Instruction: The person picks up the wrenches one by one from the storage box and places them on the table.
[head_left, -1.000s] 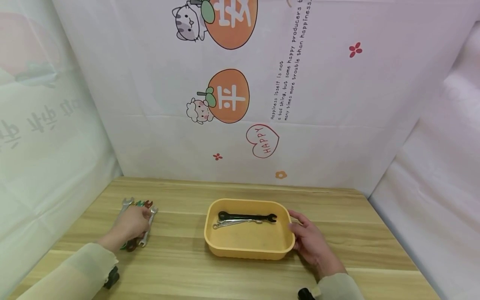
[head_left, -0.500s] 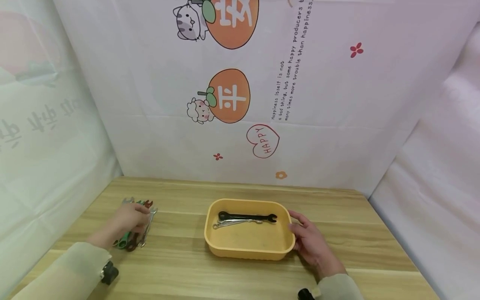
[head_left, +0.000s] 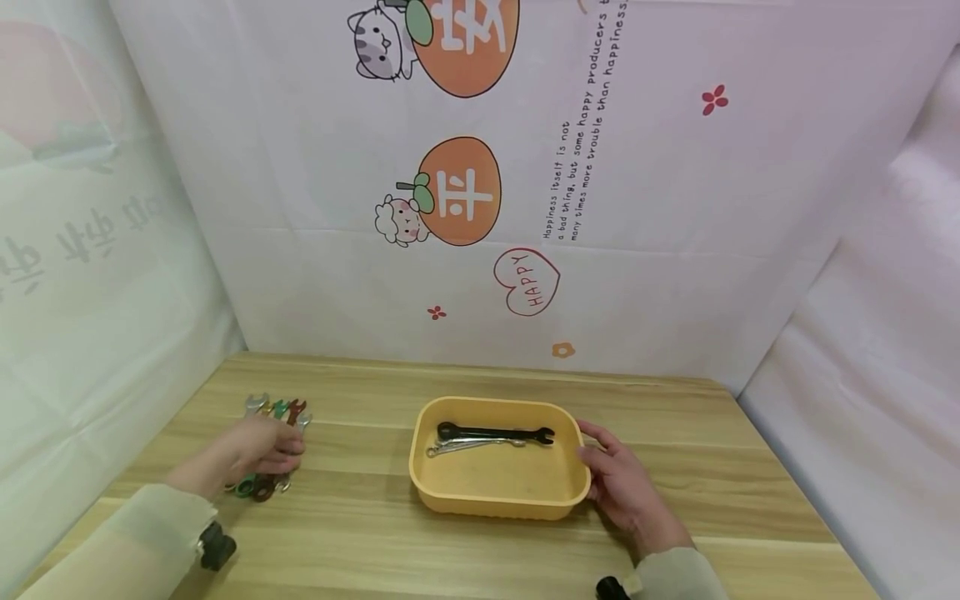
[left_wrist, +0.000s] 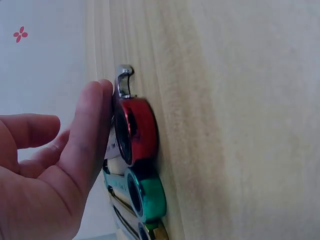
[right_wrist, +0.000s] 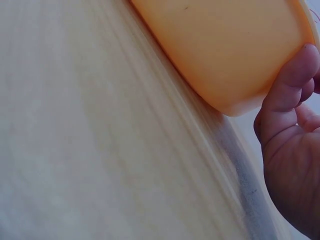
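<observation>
- Pinching the yellow tray [head_left: 487, 483] at its right rim with my right hand [head_left: 624, 492].
- My left hand [head_left: 262, 446], thumb apart from extended fingers, is over the wrenches [left_wrist: 146, 129] left of it; contact I cannot tell.
- Wooden tabletop [head_left: 360, 454] spans between both.

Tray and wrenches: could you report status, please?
Left hand at loose wrenches, fingers extended. Right hand grips tray. Black wrench inside. Left hand partly hides loose wrenches.

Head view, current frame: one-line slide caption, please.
Left hand over wrenches on the table, right hand holding a yellow tray with black and silver wrenches inside.
</observation>
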